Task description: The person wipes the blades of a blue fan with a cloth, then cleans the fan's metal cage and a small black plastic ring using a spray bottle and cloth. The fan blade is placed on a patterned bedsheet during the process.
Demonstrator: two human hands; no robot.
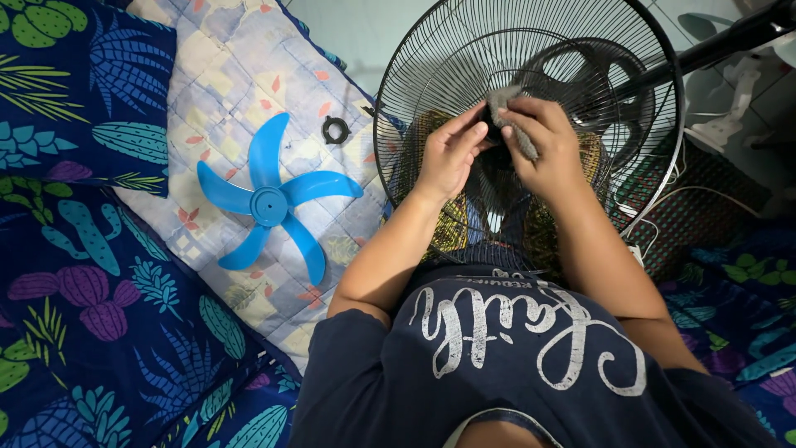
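A black wire fan guard (pixel 431 75) stands tilted in front of me, over my lap. My left hand (pixel 448 153) rests against the guard's centre, fingers curled on the hub. Beside it, my right hand (pixel 543 145) is shut on a grey cloth (pixel 507 112), pressed to the same centre spot. To the left, a blue fan blade (pixel 269 203) with several vanes lies flat on a pale quilted blanket (pixel 224 75). A small black ring nut (pixel 336 129) lies on the blanket, near the guard's left edge.
Dark blue cactus-print bedding (pixel 91 332) covers the left and bottom. The black fan pole (pixel 730 37) runs to the upper right behind the guard. White cords (pixel 663 207) and white objects lie on the right.
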